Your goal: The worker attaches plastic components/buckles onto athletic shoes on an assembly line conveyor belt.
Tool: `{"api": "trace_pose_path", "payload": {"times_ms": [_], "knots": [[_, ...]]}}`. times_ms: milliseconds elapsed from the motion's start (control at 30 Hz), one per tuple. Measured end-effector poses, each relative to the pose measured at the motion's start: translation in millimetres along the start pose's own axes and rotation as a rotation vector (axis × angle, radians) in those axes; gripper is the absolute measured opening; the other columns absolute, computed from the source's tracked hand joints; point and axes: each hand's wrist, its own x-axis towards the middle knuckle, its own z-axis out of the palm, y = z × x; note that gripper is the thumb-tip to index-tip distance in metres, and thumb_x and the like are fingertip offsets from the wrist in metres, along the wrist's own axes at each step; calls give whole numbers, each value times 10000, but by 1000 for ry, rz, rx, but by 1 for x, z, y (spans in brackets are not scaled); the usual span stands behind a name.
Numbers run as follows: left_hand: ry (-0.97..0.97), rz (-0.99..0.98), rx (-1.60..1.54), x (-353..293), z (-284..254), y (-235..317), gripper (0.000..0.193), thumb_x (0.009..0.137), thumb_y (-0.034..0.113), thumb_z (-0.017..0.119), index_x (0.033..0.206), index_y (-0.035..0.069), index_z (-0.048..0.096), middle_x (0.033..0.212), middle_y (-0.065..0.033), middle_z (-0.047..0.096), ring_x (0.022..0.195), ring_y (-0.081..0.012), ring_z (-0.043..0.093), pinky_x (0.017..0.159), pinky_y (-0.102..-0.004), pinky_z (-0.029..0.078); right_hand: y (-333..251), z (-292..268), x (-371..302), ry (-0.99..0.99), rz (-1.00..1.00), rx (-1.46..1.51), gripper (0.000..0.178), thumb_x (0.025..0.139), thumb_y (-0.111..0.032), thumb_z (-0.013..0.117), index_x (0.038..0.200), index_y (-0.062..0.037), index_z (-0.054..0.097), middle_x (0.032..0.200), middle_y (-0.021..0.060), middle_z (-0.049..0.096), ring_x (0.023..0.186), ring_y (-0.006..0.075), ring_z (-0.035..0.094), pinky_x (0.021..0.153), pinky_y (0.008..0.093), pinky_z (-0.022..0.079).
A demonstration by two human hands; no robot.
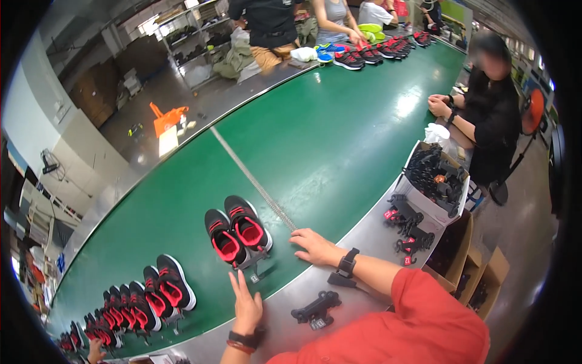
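From where I stand, the person's left hand (247, 308) is empty, fingers apart, tips pointing to twelve o'clock, just short of a black hanger (247, 262); whether they touch it I can't tell. The right hand (316, 247) is empty as well, fingers loosely spread, palm down over the green belt (339, 151), the metal seam (245, 174) running off from its fingertips toward eleven.

At twelve from the left hand, the pair of shoes (241, 213), black with red lining, sits upright on the belt, with the hanger at the heels. The hanger carries a small pale tag (254, 278) with a printed mark.

At six from the right hand, loose hangers (315, 309) lie on the steel ledge (282, 324), one bearing another pale printed tag. At three lie more hangers (412, 233), with red labels (408, 259) showing white characters. A white box (428, 208) full of hangers stands at two.

Further out, a row of similar shoes (138, 306) stretches away at nine from the left hand. At two from the right hand, beyond the box, a co-worker in black (494, 115) sits by the belt.
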Motion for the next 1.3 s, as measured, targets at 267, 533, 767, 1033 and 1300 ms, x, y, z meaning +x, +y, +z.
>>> {"api": "trace_pose_path", "payload": {"times_ms": [267, 533, 767, 1033, 1300], "knots": [[210, 68, -224, -10, 32, -23, 643, 799, -78, 435, 1412, 3, 260, 1120, -174, 582, 1051, -266, 559, 965, -360, 411, 14, 9, 7, 73, -14, 24, 264, 828, -150, 610, 1072, -52, 584, 1201, 127, 516, 1155, 316, 471, 993, 395, 396], [252, -127, -465, -23, 26, -31, 205, 777, 11, 432, 859, -2, 620, 807, -102, 604, 753, -203, 551, 706, -333, 467, 14, 16, 11, 188, -19, 151, 129, 811, -138, 603, 899, -42, 603, 1026, 109, 552, 1034, 289, 512, 913, 381, 425], [218, -159, -416, -22, 26, -29, 212, 747, -13, 408, 796, -3, 613, 774, -87, 596, 737, -199, 541, 696, -324, 463, 13, 13, 7, 99, -22, 204, 142, 841, -145, 565, 912, -26, 596, 1012, 118, 556, 1011, 286, 523, 879, 389, 438], [194, -176, -337, -18, 20, -66, 203, 777, -11, 436, 836, 6, 629, 858, -119, 621, 811, -240, 565, 778, -350, 460, 16, 23, 14, 190, -10, 283, 113, 810, -154, 565, 812, -45, 598, 878, 108, 580, 915, 288, 545, 813, 403, 452], [269, -50, -150, -19, 27, -90, 223, 843, 54, 462, 922, 34, 670, 967, -149, 652, 897, -263, 587, 874, -348, 438, 10, 25, 8, 253, -86, 100, 131, 803, -187, 592, 769, -61, 591, 826, 103, 595, 845, 304, 579, 727, 438, 466]]}}
